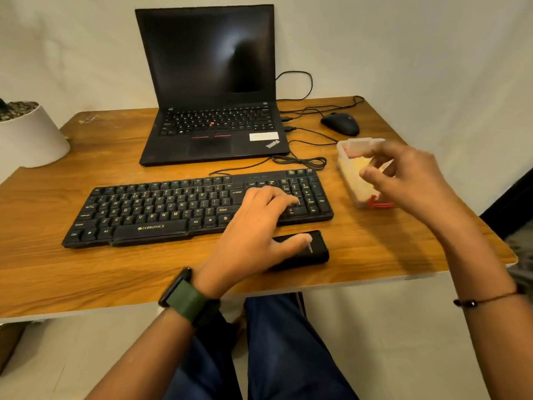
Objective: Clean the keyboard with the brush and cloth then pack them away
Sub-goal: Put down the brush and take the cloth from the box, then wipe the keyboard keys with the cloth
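Note:
A black keyboard (161, 210) lies across the middle of the wooden table (86, 272). My left hand (253, 235) rests with relaxed fingers over the keyboard's right end, its thumb on a small black case (313, 251) lying just in front of the keys. My right hand (406, 176) hovers, blurred, with loosely curled fingers above a clear plastic box (353, 180) at the right of the keyboard. Something yellowish lies inside the box and a red loop sticks out at its near end. Neither a brush nor a cloth shows plainly.
An open black laptop (213, 90) stands behind the keyboard, with cables trailing right to a black mouse (340, 124). A white plant pot (28, 134) sits at the far left. The table's front edge runs just past my wrists.

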